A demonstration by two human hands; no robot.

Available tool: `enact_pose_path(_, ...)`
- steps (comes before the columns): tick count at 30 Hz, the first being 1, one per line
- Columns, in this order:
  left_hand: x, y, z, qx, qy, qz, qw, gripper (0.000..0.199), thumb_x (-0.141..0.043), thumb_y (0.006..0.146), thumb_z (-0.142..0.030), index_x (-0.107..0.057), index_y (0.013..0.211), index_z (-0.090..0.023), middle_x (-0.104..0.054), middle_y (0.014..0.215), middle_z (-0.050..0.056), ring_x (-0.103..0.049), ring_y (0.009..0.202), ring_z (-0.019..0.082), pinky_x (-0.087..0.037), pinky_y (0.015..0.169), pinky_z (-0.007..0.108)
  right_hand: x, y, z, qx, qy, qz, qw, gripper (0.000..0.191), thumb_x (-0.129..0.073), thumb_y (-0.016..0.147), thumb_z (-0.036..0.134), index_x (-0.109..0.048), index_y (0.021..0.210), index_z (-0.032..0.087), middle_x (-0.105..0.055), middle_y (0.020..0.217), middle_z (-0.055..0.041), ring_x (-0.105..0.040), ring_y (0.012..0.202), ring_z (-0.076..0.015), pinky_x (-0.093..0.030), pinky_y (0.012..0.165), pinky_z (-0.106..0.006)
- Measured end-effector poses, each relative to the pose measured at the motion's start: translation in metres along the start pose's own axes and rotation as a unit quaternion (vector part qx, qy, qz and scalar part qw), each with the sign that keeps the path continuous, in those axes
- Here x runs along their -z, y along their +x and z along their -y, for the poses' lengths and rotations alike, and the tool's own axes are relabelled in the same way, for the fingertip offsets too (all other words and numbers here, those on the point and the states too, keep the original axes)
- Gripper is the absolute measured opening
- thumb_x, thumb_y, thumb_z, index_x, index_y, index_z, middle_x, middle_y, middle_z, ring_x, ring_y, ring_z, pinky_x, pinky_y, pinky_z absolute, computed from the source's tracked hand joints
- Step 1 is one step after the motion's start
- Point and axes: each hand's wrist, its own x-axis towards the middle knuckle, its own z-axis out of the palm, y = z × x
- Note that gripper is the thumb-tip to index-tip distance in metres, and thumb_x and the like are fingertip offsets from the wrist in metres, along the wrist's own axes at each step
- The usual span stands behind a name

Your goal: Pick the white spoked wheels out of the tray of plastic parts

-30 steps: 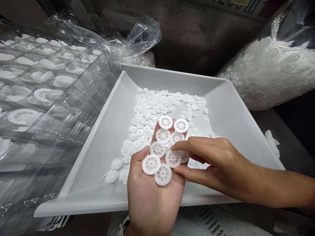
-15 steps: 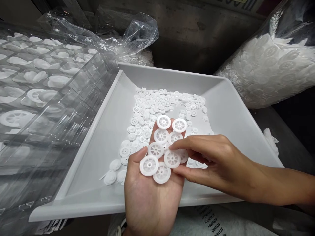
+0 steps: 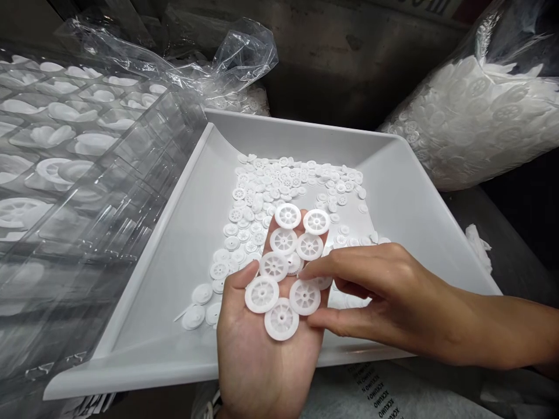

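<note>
My left hand (image 3: 268,366) is palm up over the tray, holding several white spoked plastic wheels (image 3: 282,319) spread across the palm and fingers. A few of these wheels overlap. At the right side of the palm, my right hand (image 3: 384,291) has its thumb and fingertips round the edge of one wheel (image 3: 304,297). Its other fingers are curled and partly hidden. Below both hands, a sloped light-grey tray (image 3: 152,279) contains many loose white wheels (image 3: 279,186), heaped mostly toward its back and left.
Clear plastic compartment trays (image 3: 144,163) with white parts in their cells stand stacked at the left. A clear bag (image 3: 484,116) full of white wheels leans at the right. Another clear bag (image 3: 248,58) lies behind the tray. Printed fabric (image 3: 375,390) shows below.
The lowest wheels on my left palm have slid toward the wrist and spread apart, showing more of the wheels beneath. My right fingers have moved slightly down with the wheel they touch.
</note>
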Motion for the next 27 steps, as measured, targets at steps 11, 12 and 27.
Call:
enact_pose_path(11,0.002,-0.001,0.001,0.008,-0.021,-0.009,1.000,0.045,-0.043,0.087,-0.024,-0.054,0.131,-0.029,-0.067,0.123,0.006,-0.063,0.114,0.029,-0.052,0.097,0.048,0.019,-0.001,0.009,-0.028,-0.065,-0.001,0.997,0.024,-0.068,0.088,0.027,-0.058,0.108,0.020,-0.044,0.069,0.0068,-0.038,0.058,-0.0048,-0.033,0.052,-0.016)
enact_pose_path(12,0.002,-0.001,0.001,0.012,-0.024,-0.006,1.000,0.043,-0.044,0.088,-0.025,-0.056,0.129,-0.029,-0.067,0.122,0.005,-0.063,0.114,0.029,-0.052,0.097,0.048,0.021,-0.001,0.010,-0.034,-0.069,-0.001,0.997,0.018,-0.068,0.088,0.024,-0.057,0.102,0.020,-0.043,0.068,0.0072,-0.037,0.057,-0.0043,-0.032,0.051,-0.015)
enact_pose_path(27,0.003,0.001,0.000,0.012,-0.008,0.016,1.000,0.046,-0.047,0.086,-0.026,-0.057,0.131,-0.027,-0.065,0.127,0.008,-0.059,0.119,0.032,-0.053,0.094,0.051,0.034,-0.002,0.012,-0.037,-0.127,0.139,0.981,0.017,-0.055,0.096,0.023,-0.043,0.084,0.021,-0.051,0.069,0.0063,-0.041,0.055,-0.0065,-0.029,0.050,-0.023)
